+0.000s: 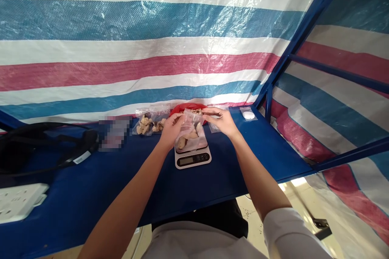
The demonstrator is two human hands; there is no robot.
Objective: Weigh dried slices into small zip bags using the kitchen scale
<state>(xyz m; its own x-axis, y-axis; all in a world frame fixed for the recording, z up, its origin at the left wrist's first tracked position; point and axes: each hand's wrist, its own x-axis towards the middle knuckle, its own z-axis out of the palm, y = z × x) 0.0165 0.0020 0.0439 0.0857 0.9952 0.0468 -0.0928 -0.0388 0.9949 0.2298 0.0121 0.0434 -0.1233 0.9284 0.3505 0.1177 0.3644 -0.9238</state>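
A clear zip bag [190, 135] with several pale tan chunks, perhaps dried mushroom, is over the plate of a white kitchen scale [193, 161]. My left hand [172, 130] pinches the bag's upper left edge. At its upper right corner is my right hand [221, 122], thumb and fingertips closing on the plastic; the exact contact is small and partly hidden. Behind the bag, a red container [175, 110] holds more pale pieces, partly covered by my hands. The scale's display digits are not readable.
Left of the scale lie filled clear bags [144, 124] and a blurred-out packet [114, 133]. A black strapped device [82, 141] and a white power strip [22, 202] are farther left. A white rounded object [248, 115] sits at the right on the blue table [267, 149].
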